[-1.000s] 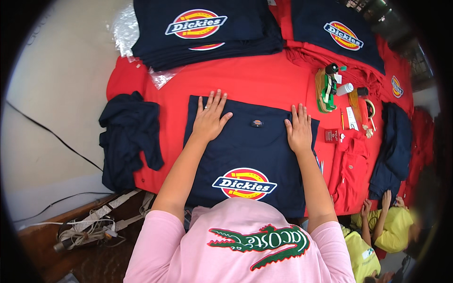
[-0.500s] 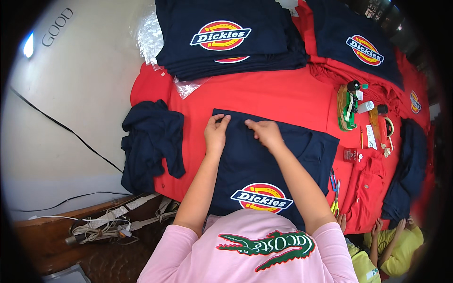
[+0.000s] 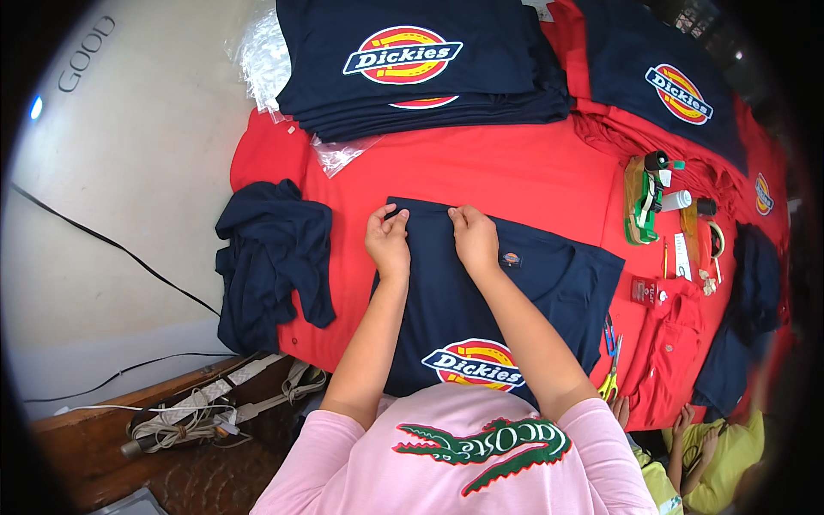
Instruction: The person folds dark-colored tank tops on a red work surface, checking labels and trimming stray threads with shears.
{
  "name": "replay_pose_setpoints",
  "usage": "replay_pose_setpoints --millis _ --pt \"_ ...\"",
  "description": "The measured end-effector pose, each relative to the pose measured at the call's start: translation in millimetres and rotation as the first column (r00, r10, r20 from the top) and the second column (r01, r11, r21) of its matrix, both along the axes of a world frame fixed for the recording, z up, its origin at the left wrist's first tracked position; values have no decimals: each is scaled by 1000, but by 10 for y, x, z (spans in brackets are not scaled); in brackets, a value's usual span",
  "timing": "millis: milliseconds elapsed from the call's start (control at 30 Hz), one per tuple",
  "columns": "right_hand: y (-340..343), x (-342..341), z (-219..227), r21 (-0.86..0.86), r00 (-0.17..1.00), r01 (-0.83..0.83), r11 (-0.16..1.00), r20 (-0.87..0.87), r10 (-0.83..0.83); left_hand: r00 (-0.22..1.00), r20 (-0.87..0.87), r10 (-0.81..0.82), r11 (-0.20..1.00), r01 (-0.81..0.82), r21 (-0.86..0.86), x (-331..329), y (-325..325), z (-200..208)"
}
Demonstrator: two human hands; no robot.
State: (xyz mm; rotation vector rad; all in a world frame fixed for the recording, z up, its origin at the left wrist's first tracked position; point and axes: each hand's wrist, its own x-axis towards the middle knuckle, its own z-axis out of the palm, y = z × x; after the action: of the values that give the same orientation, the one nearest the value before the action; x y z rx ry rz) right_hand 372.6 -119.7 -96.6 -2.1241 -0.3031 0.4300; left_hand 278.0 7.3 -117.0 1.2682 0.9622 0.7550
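At the far edge of the navy garment, left hand looks pinched on the left corner; right hand looks pinched on the same edge, further right. Exact finger contact too small to confirm. Garment lies on red cloth, big print at its near side, small patch right of its far-edge middle. Step reads as squaring that edge. Next move calls for even tension, both hands, no creases. Scissors just right of garment; navy stack beyond it.

Pink shirt, green crocodile print
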Motion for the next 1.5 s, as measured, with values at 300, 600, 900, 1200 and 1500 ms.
replay_pose_setpoints --millis 300,600,900,1200,1500 --pt "-1174 -648 450 134 813 -417 899 497 303 921 -355 -158 629 371 683 -711 -226 475" --pt "-2963 -1482 -2 -471 868 -92 877 394 302 547 -792 -270 114 835 538 -1350 -983 133" --pt "-2653 -530 -41 -617 719 54 785 569 398 615 -768 -176 63 786 615 -325 -663 114" --pt "-2594 -680 -144 -447 763 158 880 621 178 691 -714 -111 143 722 677 -668 -1053 40" --pt "-3592 -2184 -77 -578 853 -46 815 402 334 473 -856 -206 219 875 431 -2386 -1198 161"
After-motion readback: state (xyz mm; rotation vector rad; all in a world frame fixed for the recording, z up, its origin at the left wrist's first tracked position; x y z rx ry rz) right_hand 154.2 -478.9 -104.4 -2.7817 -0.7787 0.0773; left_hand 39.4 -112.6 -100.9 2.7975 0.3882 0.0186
